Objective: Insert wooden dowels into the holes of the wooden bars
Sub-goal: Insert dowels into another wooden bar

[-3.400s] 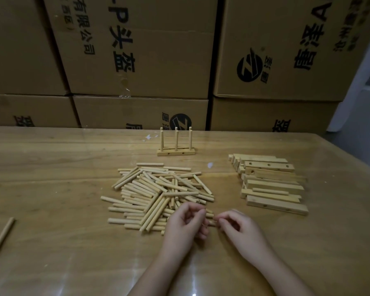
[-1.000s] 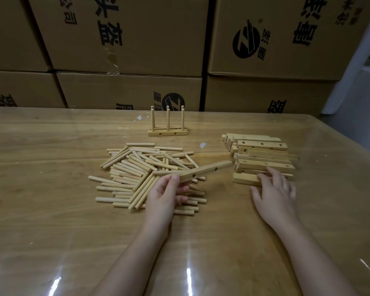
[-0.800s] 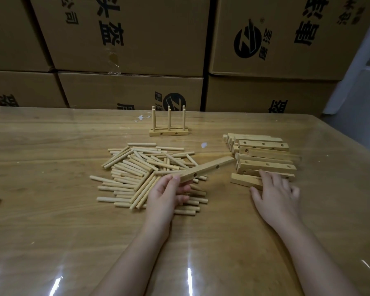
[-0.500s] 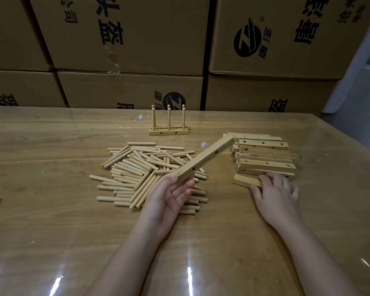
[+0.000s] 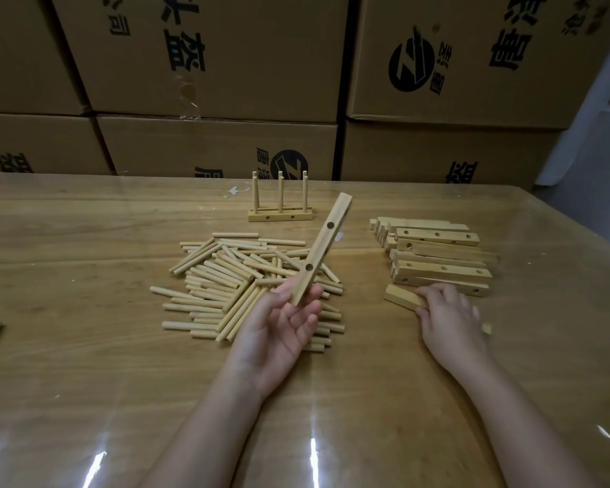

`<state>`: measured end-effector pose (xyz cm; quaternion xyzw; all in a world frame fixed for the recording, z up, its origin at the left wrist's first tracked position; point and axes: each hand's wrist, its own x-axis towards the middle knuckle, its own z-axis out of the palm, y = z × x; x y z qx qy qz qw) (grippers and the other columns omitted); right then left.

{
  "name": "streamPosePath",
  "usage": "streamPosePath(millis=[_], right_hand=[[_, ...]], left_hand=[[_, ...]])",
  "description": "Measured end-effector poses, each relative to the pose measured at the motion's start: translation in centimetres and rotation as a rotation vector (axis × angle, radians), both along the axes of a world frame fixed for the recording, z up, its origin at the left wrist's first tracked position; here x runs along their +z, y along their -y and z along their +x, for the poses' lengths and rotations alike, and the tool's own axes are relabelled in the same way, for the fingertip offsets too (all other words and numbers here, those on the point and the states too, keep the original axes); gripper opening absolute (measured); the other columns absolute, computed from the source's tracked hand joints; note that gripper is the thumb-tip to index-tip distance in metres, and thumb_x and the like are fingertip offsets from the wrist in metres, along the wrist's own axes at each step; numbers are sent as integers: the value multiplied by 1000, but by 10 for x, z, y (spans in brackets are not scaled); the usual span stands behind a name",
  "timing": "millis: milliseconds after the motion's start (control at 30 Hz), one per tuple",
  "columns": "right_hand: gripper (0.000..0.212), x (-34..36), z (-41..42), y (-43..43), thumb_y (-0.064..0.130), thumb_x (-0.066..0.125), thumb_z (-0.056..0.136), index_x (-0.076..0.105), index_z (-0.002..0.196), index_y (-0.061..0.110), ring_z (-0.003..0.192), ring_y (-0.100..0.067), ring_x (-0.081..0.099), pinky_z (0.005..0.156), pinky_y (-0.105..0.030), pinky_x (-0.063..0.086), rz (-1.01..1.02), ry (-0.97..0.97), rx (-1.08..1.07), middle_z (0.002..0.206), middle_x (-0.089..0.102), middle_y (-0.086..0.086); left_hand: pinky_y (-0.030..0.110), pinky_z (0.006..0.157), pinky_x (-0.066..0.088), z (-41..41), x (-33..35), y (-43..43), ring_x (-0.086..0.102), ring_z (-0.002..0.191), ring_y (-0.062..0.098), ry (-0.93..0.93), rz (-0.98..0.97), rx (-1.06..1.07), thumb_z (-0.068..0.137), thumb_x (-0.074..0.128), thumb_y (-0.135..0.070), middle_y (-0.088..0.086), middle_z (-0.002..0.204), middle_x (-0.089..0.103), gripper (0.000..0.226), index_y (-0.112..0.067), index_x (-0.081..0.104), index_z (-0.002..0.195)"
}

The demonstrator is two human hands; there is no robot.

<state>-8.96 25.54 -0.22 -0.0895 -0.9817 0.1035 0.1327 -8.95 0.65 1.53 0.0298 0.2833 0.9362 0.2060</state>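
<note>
**Bar raised in your left hand**

The cardboard boxes behind the desk carry black Chinese characters printed upside down and a round black logo with a Z-like stroke. Your left hand pinches the near end of a bar between thumb and fingers, above the pile of dowels mid-desk. Half a second ago it leaned lower; now it tilts steeply toward the far edge, two holes showing. Your right hand still rests with loose fingers on a loose bar beside the stack of bars toward the right edge.
</note>
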Motion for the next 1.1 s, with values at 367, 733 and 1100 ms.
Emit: streamPosePath(millis=[367,733,1100], right_hand=[[40,3,1,0,28,47,94,44,134,22,118,-21,39,102,-36,27,0,53,-36,124,39,-3],[45,4,0,0,31,48,94,40,137,24,120,-21,32,100,-36,25,19,59,-52,128,40,-2],[9,5,1,1,20,65,85,66,94,19,108,-20,39,85,-28,31,-273,-228,-5,105,52,0]], left_hand=[[29,56,47,0,-3,-5,43,53,13,-149,-98,-147,77,57,-17,1,63,40,17,-13,51,92],[31,64,52,0,-10,-9,60,66,20,-225,-340,-153,86,54,-48,6,71,56,35,-16,59,73],[31,67,52,2,-13,-9,48,47,15,-326,-438,-129,86,55,-48,3,59,50,47,-16,61,120]])
